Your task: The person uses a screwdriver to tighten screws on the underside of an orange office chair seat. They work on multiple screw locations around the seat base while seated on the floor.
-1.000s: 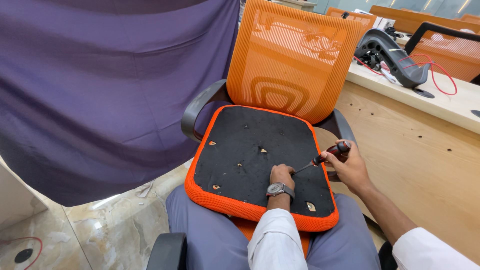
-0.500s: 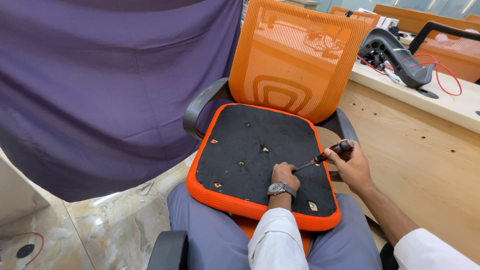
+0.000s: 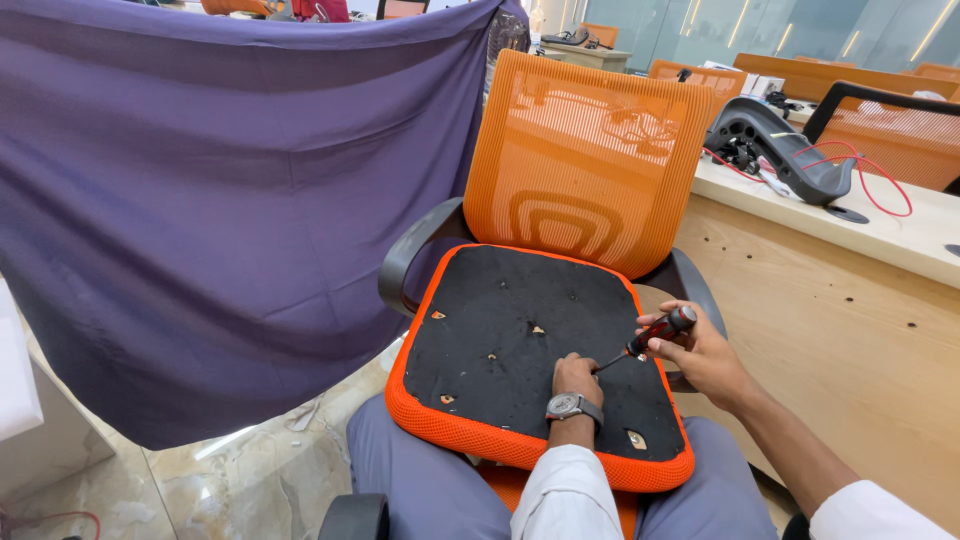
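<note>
An orange seat cushion (image 3: 420, 400) lies upside down across my lap, its black underside (image 3: 520, 330) facing up with several small mounting holes. My left hand (image 3: 577, 378), a watch on its wrist, rests closed on the black underside near the right side. My right hand (image 3: 700, 355) grips a screwdriver (image 3: 655, 333) with a red and black handle. Its shaft slants down to the left, and the tip meets the underside right beside my left hand's fingers.
An orange mesh chair back (image 3: 590, 160) with grey armrests (image 3: 415, 250) stands just beyond the cushion. A purple cloth (image 3: 220, 200) hangs at the left. A wooden desk (image 3: 860, 330) at the right carries a black chair part (image 3: 780, 140) and red cable. Marble floor (image 3: 230, 470) lies below.
My right hand has shifted the screwdriver slightly along the underside beside my left hand. My head has drifted a little, and the cushion stays on my lap.
</note>
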